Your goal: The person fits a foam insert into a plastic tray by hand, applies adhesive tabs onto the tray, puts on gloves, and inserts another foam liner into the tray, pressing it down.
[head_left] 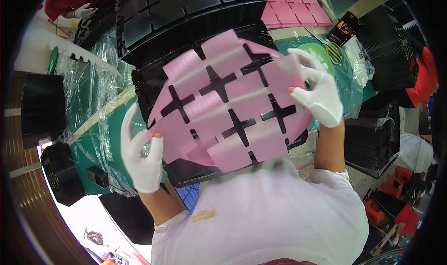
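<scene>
A thin pink sheet (247, 90) with several cross-shaped cutouts bows upward between my hands, over a black tray (198, 172). My left hand (142, 160), in a white glove with a bare thumb tip, grips the sheet's left edge. On the opposite side, my white-gloved right hand (319, 90) is closed on the right edge, thumb below and fingers above. The black of the tray shows through the cutouts. Whether the sheet touches the tray, I cannot tell.
Behind the tray rises a stack of black trays (195, 13); more pink sheets (295, 6) lie at the far right. Yellow-handled scissors (334, 54) rest near a pale green disc (319, 55). Clear plastic wrap (100, 111) covers part of the green table. Another person's gloved hand (85, 11) appears far left.
</scene>
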Motion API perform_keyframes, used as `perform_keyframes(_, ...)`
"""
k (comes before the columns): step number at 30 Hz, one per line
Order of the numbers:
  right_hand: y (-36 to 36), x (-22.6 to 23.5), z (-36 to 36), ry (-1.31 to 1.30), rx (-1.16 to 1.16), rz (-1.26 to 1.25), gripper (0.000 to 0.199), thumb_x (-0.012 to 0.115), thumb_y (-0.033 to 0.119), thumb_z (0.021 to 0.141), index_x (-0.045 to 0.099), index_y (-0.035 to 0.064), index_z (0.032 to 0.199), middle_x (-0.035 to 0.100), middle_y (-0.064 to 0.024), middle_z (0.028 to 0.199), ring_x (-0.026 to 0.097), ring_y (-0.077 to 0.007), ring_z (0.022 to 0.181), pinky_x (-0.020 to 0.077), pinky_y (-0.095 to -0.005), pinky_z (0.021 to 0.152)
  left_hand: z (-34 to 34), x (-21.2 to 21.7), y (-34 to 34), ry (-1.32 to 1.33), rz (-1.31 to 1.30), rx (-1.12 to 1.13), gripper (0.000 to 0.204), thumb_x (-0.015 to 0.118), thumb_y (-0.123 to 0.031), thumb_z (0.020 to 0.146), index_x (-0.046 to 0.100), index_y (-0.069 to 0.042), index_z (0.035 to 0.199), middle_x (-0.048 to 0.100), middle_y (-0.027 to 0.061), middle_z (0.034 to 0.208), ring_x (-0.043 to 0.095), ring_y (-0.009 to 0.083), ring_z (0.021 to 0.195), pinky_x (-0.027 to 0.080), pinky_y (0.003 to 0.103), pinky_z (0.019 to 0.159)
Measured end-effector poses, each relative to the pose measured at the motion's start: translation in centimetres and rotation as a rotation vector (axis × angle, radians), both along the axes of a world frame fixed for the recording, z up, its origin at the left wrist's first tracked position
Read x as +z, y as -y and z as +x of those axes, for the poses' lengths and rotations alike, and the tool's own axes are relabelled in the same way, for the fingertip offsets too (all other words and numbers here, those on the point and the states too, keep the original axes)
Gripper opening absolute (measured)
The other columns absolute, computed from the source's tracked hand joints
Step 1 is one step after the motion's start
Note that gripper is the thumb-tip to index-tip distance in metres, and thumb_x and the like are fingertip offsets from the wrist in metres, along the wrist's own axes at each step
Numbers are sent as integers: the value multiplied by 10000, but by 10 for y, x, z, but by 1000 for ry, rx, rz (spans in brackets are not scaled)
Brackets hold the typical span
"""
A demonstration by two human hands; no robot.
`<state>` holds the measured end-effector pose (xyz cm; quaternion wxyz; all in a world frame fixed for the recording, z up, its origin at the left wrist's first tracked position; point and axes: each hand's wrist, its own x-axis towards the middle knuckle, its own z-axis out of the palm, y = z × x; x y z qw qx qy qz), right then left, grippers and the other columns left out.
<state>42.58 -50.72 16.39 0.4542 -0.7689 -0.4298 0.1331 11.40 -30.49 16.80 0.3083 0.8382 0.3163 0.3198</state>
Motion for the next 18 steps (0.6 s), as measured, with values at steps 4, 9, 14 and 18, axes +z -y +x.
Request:
perform_keyframes(4, 22, 59, -10, -206, 76, 221, 144, 730, 61, 660, 644, -19, 742, 668, -95, 885, 598, -173, 821, 458, -297, 768, -18, 57, 17, 227, -5, -5, 112, 673, -32, 866, 637, 59, 920, 655, 167, 1039, 604, 233, 926, 452, 318, 823)
perform_keyframes(9, 55, 70, -2, -93, 225, 713, 496, 823, 381, 748, 609, -35, 912, 622, -101, 820, 565, -177, 692, 427, -283, 615, -72, 88, 35, 485, 72, -119, 297, 616, -152, 952, 580, 142, 960, 619, 205, 849, 540, 187, 702, 411, 294, 636)
perform_keyframes(14, 53, 65, -7, -323, 260, 775, 484, 869, 329, 706, 567, 22, 927, 520, -28, 729, 483, -162, 632, 363, -304, 557, -60, 93, 54, 546, 90, 100, 267, 607, -152, 937, 599, 114, 914, 594, 115, 761, 501, 130, 701, 368, 262, 616)
perform_keyframes(18, 48, 62, -17, -530, 223, 497, 358, 775, 290, 754, 621, 12, 918, 597, -17, 794, 533, -115, 712, 395, -258, 639, -39, 85, 37, 378, -144, 237, 125, 597, -73, 920, 646, 41, 931, 566, -14, 792, 447, 55, 719, 334, 207, 649)
